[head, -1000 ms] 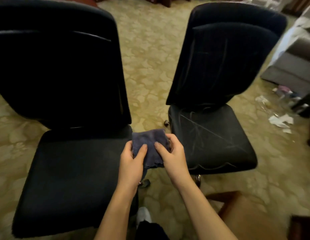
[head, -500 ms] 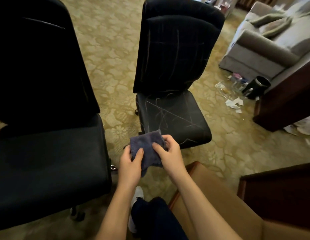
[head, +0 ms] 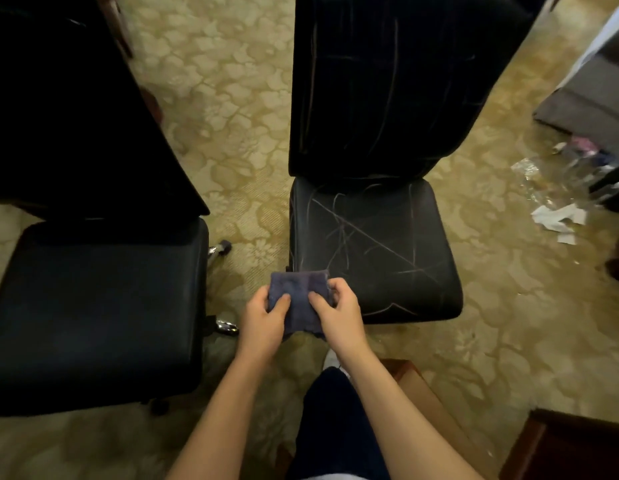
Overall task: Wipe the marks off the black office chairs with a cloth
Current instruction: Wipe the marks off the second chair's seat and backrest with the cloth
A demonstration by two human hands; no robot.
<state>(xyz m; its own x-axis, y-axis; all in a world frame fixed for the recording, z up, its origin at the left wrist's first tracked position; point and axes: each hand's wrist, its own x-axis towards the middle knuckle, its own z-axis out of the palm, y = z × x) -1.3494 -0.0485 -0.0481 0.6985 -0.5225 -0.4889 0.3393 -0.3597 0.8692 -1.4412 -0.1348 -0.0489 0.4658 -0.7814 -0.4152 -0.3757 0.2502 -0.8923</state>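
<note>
Two black office chairs stand side by side on the carpet. The right chair (head: 377, 251) has pale scribbled lines across its seat and up its backrest. The left chair (head: 93, 299) shows no marks that I can see. Between the two seats, near the front left corner of the right one, I hold a folded dark blue cloth (head: 299, 296). My left hand (head: 263, 320) pinches its left side with the thumb on top. My right hand (head: 339, 313) pinches its right side the same way.
Patterned beige carpet lies between and around the chairs. Scraps of paper and clear plastic litter (head: 557, 206) lie on the floor at the right, beside a grey sofa (head: 592, 98). Brown wooden furniture (head: 564, 448) sits at the lower right. My dark trouser leg (head: 335, 420) is below my hands.
My view has swung and closed in, so the scribbled chair now sits straight ahead and larger. Both hands keep the same hold on the cloth, now nearer that seat's front corner.
</note>
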